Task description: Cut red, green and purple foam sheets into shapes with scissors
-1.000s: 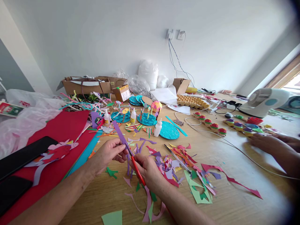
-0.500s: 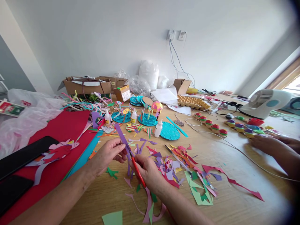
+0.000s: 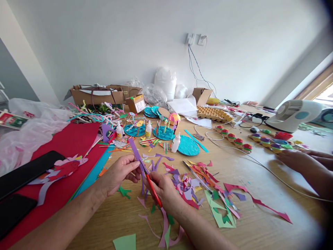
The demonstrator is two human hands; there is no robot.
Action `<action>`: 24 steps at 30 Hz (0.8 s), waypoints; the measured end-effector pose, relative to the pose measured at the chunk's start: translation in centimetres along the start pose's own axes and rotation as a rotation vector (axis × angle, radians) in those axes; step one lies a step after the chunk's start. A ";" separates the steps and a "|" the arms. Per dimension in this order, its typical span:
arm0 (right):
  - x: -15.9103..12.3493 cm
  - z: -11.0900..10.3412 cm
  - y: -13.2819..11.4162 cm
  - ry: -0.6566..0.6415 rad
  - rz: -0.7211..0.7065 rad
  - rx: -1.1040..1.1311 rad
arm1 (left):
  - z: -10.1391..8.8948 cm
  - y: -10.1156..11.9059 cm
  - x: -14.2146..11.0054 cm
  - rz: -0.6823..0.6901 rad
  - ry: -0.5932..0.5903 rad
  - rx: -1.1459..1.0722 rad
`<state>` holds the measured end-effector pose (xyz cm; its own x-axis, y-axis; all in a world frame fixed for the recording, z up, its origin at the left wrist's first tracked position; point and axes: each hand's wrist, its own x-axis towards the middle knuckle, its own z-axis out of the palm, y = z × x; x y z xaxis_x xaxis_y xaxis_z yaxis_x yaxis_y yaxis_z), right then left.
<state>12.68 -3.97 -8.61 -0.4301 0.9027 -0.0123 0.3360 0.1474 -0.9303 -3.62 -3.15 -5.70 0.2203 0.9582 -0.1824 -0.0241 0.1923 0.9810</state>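
Pinched in my left hand (image 3: 128, 171) is a purple paper strip (image 3: 134, 149), its upper end sticking up and away from me. My right hand (image 3: 163, 189) is closed around red-handled scissors (image 3: 153, 189). Their blades meet the strip just right of my left fingertips; I cannot tell how far they are parted. Beneath and beside my hands lie purple scraps (image 3: 158, 163) and a heap of mixed paper offcuts (image 3: 188, 185). A pen (image 3: 197, 177) rests across the heap. Green paper pieces (image 3: 125, 192) lie under my left wrist and nearer to me.
Beyond my hands stand glue bottles (image 3: 176, 143) and turquoise discs (image 3: 187, 146), some bearing paper decorations. Red paper (image 3: 65, 149) with a black phone-like slab (image 3: 31, 170) lies left. At right are painted egg-carton pieces (image 3: 238, 142), a white cable (image 3: 260, 163), a fan (image 3: 293, 114) and another person's hands (image 3: 292, 158).
My hands, the scissors and the purple strip stay almost in place, with only a very slight shift. The other person's hand at right has moved a little to the left.
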 end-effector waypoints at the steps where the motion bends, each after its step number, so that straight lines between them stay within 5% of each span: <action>1: 0.0 0.0 0.0 0.003 -0.001 -0.003 | 0.0 0.0 0.0 -0.002 -0.005 -0.005; 10: 0.0 -0.1 0.0 0.004 -0.056 -0.012 | 0.0 0.1 -0.3 -0.066 -0.093 -0.044; 24: 0.0 0.2 0.5 -0.013 0.011 0.020 | -0.4 0.3 0.0 -0.036 -0.037 -0.028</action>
<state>12.69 -3.99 -9.12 -0.4378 0.8987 -0.0271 0.3238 0.1295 -0.9372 -4.06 -2.99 -5.39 0.2573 0.9421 -0.2149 -0.0428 0.2333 0.9715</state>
